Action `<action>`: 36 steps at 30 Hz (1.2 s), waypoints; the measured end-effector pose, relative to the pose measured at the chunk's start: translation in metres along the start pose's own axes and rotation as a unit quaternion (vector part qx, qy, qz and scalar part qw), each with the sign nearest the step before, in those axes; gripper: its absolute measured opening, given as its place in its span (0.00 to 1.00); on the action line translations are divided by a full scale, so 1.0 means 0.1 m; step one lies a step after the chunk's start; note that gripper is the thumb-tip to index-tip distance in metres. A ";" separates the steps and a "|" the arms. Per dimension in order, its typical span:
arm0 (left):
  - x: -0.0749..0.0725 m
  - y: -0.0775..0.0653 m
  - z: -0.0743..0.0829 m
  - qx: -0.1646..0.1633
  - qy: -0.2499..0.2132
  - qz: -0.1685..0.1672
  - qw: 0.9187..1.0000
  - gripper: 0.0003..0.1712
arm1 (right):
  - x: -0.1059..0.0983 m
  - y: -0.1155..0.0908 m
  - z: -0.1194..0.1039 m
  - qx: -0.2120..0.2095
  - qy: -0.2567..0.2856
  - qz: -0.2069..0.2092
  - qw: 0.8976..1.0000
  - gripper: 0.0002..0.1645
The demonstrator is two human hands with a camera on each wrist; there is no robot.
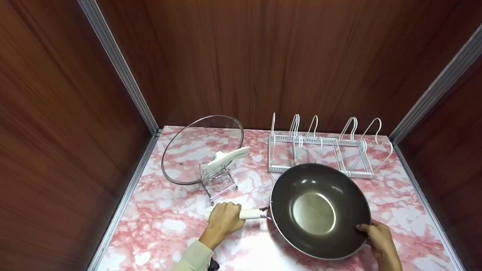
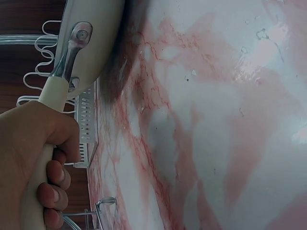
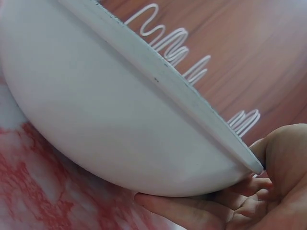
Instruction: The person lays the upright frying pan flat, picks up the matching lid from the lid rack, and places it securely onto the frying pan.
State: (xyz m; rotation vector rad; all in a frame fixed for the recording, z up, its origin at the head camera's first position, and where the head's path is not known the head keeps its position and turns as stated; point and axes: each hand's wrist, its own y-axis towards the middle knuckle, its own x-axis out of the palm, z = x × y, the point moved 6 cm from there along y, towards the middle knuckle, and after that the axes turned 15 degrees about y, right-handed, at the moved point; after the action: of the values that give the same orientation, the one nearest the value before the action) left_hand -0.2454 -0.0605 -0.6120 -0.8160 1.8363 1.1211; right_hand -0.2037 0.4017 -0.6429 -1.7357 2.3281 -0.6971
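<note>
A deep frying pan (image 1: 314, 212), dark inside and whitish outside, is held above the table in both hands. My left hand (image 1: 226, 218) grips its cream handle (image 1: 250, 214), fingers wrapped round it in the left wrist view. At the opposite rim, my right hand (image 1: 380, 238) pinches the edge, thumb on the inside and fingers beneath the outer wall (image 3: 124, 110). In the right wrist view the pan is tilted, its underside off the table surface. Behind the pan stands a white wire rack (image 1: 278, 168) with several curved dividers.
Left of the rack, a glass lid (image 1: 188, 150) with a cream handle leans upright in a small chrome wire stand (image 1: 222, 192). Brown wood-look panels (image 1: 241, 64) close off the back and sides of the pink marbled table (image 1: 162, 222).
</note>
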 end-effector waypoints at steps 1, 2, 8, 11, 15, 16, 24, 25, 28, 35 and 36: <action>0.00 0.00 0.00 0.000 0.000 0.000 1.000 0.15 | 0.00 0.00 0.00 0.001 -0.001 -0.001 1.000 0.44; 0.00 0.00 0.00 0.000 -0.001 0.001 1.000 0.15 | 0.00 0.00 0.00 0.001 0.000 0.000 1.000 0.44; 0.00 0.00 0.00 0.001 -0.008 0.005 1.000 0.16 | -0.02 -0.01 0.02 0.005 -0.004 -0.006 1.000 0.45; 0.00 0.00 0.01 0.003 -0.010 0.005 1.000 0.17 | -0.02 -0.01 0.03 0.005 -0.006 -0.008 1.000 0.44; 0.00 0.01 0.01 0.003 -0.013 0.005 1.000 0.18 | -0.02 0.00 0.03 -0.001 0.002 0.003 1.000 0.43; 0.01 0.01 0.01 0.003 -0.014 0.004 1.000 0.18 | -0.02 -0.01 0.03 -0.002 0.003 0.003 1.000 0.43; -0.02 0.03 0.01 0.007 -0.001 0.011 1.000 0.17 | -0.03 0.00 0.04 0.002 0.004 0.004 1.000 0.44; -0.02 0.03 0.01 0.008 -0.001 0.014 1.000 0.17 | -0.04 0.01 0.05 0.003 0.005 0.004 1.000 0.44; -0.03 0.04 0.02 0.011 -0.005 0.013 1.000 0.16 | -0.05 0.01 0.06 0.004 0.005 0.004 1.000 0.44; -0.04 0.08 0.01 0.007 -0.012 -0.013 1.000 0.17 | -0.05 0.03 0.06 0.005 -0.007 -0.006 1.000 0.43; -0.04 0.08 0.00 0.004 -0.012 -0.015 1.000 0.17 | -0.04 0.03 0.06 0.005 -0.010 -0.009 1.000 0.43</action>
State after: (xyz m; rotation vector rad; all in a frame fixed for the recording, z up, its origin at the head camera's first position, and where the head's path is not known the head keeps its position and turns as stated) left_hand -0.2504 -0.0563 -0.6054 -0.8183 1.8031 1.0992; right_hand -0.2029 0.4051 -0.6499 -1.7527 2.2955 -0.6884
